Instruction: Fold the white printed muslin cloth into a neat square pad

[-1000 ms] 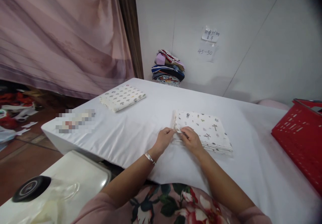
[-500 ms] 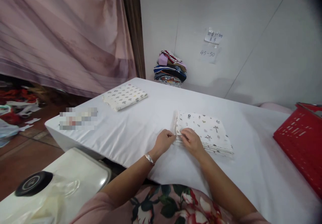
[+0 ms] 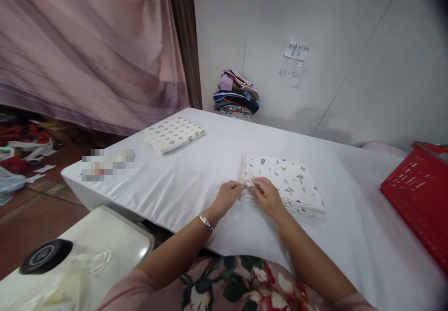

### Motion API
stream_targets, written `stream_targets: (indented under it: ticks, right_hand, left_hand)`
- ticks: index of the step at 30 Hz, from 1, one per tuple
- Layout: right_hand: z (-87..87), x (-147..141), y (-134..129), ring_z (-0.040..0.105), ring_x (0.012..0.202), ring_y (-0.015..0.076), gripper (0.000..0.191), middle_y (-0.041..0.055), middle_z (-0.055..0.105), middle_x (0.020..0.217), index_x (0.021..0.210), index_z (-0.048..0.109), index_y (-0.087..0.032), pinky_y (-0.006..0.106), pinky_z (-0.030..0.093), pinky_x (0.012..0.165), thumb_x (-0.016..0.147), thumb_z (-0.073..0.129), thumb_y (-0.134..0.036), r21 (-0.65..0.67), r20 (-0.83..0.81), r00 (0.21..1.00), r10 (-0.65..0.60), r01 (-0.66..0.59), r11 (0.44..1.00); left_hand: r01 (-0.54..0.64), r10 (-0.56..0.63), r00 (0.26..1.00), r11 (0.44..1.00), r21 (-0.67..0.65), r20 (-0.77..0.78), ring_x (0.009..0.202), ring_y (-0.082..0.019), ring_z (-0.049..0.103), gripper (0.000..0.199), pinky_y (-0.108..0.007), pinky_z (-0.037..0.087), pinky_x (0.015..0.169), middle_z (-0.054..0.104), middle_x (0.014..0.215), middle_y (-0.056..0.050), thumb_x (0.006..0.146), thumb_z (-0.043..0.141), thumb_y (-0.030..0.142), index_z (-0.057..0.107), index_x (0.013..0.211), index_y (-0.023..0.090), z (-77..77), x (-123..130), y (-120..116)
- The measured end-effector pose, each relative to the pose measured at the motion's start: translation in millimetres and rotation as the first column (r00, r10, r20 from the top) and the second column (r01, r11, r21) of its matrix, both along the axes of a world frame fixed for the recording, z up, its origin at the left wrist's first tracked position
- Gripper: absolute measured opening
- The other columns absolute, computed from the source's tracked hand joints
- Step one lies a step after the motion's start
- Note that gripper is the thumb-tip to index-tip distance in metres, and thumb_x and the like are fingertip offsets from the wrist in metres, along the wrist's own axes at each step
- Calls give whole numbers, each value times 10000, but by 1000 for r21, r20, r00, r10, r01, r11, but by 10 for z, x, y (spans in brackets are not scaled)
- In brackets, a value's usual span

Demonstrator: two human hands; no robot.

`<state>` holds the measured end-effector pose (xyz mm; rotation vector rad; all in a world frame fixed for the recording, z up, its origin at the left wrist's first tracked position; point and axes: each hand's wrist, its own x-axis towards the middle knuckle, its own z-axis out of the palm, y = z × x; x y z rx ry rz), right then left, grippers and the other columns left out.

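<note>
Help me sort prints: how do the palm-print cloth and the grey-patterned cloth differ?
The palm-print cloth has scattered, varied motifs; the grey-patterned cloth has rows of similar grey shapes.
The left hand and right hand are at the palm-print cloth's near left corner; the grey-patterned cloth lies apart.
Both are whitish and folded, on the same white table.
</note>
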<state>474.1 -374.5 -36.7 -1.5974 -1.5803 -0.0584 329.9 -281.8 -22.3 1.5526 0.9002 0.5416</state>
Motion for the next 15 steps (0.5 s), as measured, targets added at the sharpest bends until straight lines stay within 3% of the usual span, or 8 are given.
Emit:
stream_targets:
  ticks: [5, 11, 15]
  right_hand:
    - [93, 37, -38, 553, 859, 192, 151, 69, 599, 913, 938, 578, -205, 318, 454, 757, 861, 452, -232, 16, -14, 1000, -6, 6, 1000]
    - [109, 3, -39, 548, 860, 191, 146, 71, 597, 925, 945, 569, -198, 318, 450, 752, 865, 448, -209, 7, -4, 1000, 17, -17, 1000]
    - [100, 10, -37, 548, 852, 193, 141, 70, 597, 914, 944, 568, -200, 324, 455, 749, 868, 450, -216, 13, 9, 1000, 24, -24, 1000]
  left_hand:
    - [23, 23, 982, 970, 240, -186, 643, -147, 522, 250, -257, 373, 597, 591, 688, -13, 710, 571, 408, 586, 628, 173, -49, -145, -16]
    - [133, -19, 939, 940, 313, -343, 641, -165, 519, 369, -265, 323, 569, 613, 719, -22, 705, 561, 555, 592, 729, 188, -94, -146, -97]
    - [160, -31, 928, 934, 320, -372, 580, -145, 477, 286, -258, 287, 532, 565, 623, 7, 720, 561, 468, 521, 647, 194, -94, -43, -86]
